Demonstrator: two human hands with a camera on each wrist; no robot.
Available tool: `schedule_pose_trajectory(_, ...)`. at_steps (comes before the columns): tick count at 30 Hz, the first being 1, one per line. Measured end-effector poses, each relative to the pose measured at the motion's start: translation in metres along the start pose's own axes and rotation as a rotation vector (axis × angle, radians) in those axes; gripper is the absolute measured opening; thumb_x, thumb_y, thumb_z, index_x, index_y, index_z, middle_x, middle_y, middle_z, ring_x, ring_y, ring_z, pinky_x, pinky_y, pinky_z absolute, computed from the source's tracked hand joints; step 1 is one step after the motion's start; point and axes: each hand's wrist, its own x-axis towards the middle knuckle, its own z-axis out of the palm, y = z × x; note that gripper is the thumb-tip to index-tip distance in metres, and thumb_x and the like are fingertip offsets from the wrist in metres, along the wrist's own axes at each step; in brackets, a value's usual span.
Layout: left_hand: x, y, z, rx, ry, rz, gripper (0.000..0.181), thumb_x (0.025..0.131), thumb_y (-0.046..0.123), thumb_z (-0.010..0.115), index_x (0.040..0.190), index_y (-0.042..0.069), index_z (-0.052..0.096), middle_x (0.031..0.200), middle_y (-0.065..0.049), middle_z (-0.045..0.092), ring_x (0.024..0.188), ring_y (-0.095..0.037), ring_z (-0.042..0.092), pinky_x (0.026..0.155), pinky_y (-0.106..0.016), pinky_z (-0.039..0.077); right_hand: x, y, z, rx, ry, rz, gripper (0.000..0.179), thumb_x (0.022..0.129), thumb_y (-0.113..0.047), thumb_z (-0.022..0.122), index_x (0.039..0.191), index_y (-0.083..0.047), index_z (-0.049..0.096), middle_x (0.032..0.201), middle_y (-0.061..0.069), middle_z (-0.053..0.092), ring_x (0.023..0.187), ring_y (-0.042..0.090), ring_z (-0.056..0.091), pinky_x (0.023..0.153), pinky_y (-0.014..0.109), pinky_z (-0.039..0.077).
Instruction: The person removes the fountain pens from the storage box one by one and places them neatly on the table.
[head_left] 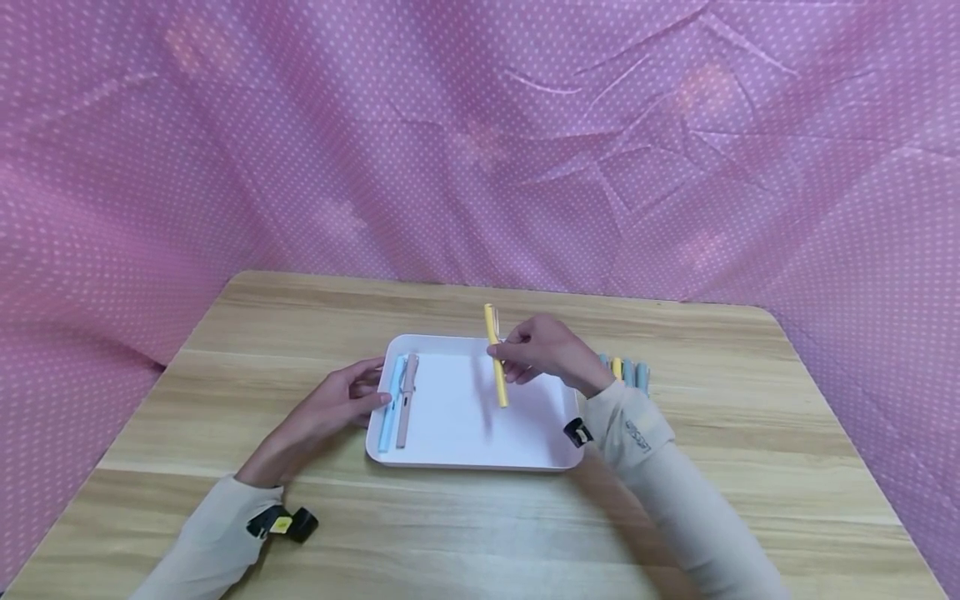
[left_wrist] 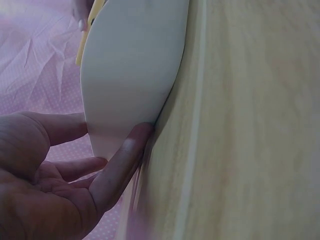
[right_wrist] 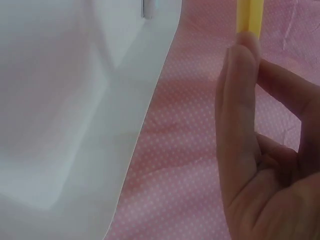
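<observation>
Pen (head_left: 500, 385), pinched in the right hand's (head_left: 547, 348) fingertips, could swivel, I'd say, should they slacken; tray (head_left: 453, 417) beneath them, left hand (head_left: 335, 402) clamped on its side.

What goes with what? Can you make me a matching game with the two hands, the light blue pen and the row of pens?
Column one
1. Left hand
2. Right hand
3. Light blue pen
4. Row of pens

Column two
A. Pinching a yellow pen above the white tray
B. On the table, to the right of the tray
C. Holding the tray's left edge
D. Lying inside the tray, beside a pinkish-brown pen

Right pairs: 1-C, 2-A, 3-D, 4-B
</observation>
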Motion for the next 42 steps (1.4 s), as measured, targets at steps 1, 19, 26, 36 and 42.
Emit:
schedule_pose_trajectory(1,0.000,0.000,0.000,0.001,-0.001,0.000,0.070,0.104,0.018,0.065,0.162,0.002,0.029,0.147,-0.027,0.050,0.129,-0.040,0.055,0.095,-0.039,0.061,-0.002,0.002,-0.002,0.004,0.005,0.000,0.022,0.098,-0.020,0.074,0.094,0.002,0.073,0.085,0.014,0.073,0.072,0.020,0.071,0.083,0.048,0.065)
schedule_pose_trajectory(19,0.000,0.000,0.003,-0.007,0.003,0.008,0.071,0.104,0.016,0.065,0.162,0.001,0.028,0.148,-0.027,0.050,0.128,-0.041,0.057,0.094,-0.038,0.062,-0.044,0.045,-0.048,0.044,0.103,0.002,0.032,0.098,-0.026,0.074,0.105,0.005,0.070,0.088,0.013,0.072,0.078,0.022,0.071,0.087,0.051,0.064)
schedule_pose_trajectory(26,0.000,-0.001,0.002,-0.002,0.004,0.002,0.070,0.104,0.019,0.065,0.162,0.002,0.028,0.148,-0.026,0.050,0.130,-0.040,0.055,0.096,-0.038,0.061,-0.066,0.068,-0.075,0.016,0.173,0.026,0.038,0.099,-0.028,0.073,0.109,0.008,0.068,0.087,0.011,0.072,0.078,0.019,0.071,0.080,0.039,0.066)
schedule_pose_trajectory(36,-0.001,-0.002,0.002,-0.016,-0.003,0.009,0.072,0.104,0.020,0.066,0.162,0.002,0.028,0.149,-0.027,0.049,0.131,-0.042,0.054,0.096,-0.038,0.061,-0.081,0.106,-0.094,-0.026,0.222,0.121,0.047,0.103,-0.032,0.068,0.119,0.012,0.065,0.090,0.010,0.073,0.082,0.018,0.072,0.081,0.038,0.066)
schedule_pose_trajectory(42,-0.001,-0.002,0.002,-0.007,0.003,0.011,0.072,0.104,0.019,0.066,0.162,0.002,0.028,0.148,-0.026,0.050,0.130,-0.041,0.055,0.096,-0.038,0.061,-0.091,0.126,-0.106,-0.019,0.236,0.181,0.048,0.104,-0.032,0.067,0.122,0.013,0.063,0.094,0.010,0.073,0.084,0.018,0.072,0.081,0.035,0.065)
